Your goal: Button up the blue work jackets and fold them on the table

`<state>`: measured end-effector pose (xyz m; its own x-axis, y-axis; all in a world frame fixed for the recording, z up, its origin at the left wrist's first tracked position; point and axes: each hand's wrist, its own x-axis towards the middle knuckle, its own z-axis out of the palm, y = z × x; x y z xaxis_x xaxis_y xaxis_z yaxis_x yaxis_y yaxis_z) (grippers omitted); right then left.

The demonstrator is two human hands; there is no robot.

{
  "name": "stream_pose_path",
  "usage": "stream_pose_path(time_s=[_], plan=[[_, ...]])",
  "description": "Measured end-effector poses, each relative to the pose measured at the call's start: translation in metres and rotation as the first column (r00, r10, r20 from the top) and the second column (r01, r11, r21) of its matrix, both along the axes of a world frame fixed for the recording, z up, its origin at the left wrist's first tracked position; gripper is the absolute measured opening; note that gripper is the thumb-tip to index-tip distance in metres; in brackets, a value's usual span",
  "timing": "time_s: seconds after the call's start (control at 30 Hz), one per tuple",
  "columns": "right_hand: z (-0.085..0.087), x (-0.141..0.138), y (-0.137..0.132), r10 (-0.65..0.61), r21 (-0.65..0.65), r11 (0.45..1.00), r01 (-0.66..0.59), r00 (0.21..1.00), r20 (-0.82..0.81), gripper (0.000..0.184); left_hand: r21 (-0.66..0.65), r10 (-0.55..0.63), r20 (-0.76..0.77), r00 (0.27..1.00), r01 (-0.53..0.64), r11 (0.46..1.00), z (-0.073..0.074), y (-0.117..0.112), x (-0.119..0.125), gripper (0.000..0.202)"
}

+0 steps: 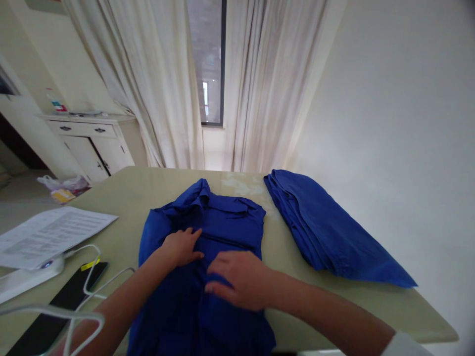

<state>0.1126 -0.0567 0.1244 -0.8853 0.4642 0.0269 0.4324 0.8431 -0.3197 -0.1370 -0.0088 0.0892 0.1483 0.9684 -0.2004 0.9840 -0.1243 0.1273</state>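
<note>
A blue collared shirt point(226, 217) lies on the table in front of me, its collar toward the far edge and its lower part running out of the bottom of the view. My left hand point(183, 247) rests on the upper front of the shirt, fingers apart and open. Just right of it, my right hand point(239, 279) is over the middle of the shirt with thumb and fingers apart, slightly blurred. Neither hand grips the cloth visibly. To the right lies a folded blue garment point(326, 227), apart from both hands.
On the table's left are printed sheets point(55, 235), a white power strip point(37, 277), white cables point(89, 282) crossing near my left forearm, and a dark flat object with a yellow tag point(70, 296). The table point(148, 180) ends before a cabinet point(96, 143), curtains and a wall.
</note>
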Motion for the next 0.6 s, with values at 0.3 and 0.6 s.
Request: stream_pose_path(time_s=[0.3,0.6], plan=[[-0.082,-0.001,0.133,-0.447,0.079,0.894,0.441,0.867,0.221,0.084,0.245,0.177,0.006,0.984,-0.173,0.954,-0.062,0.029,-0.052,0.079],[-0.083,0.02,0.209,-0.545,0.147,0.836,0.528,0.83,0.115,0.058,0.038,0.28,-0.072,0.957,-0.278,0.96,-0.039,0.041,-0.068,0.059]])
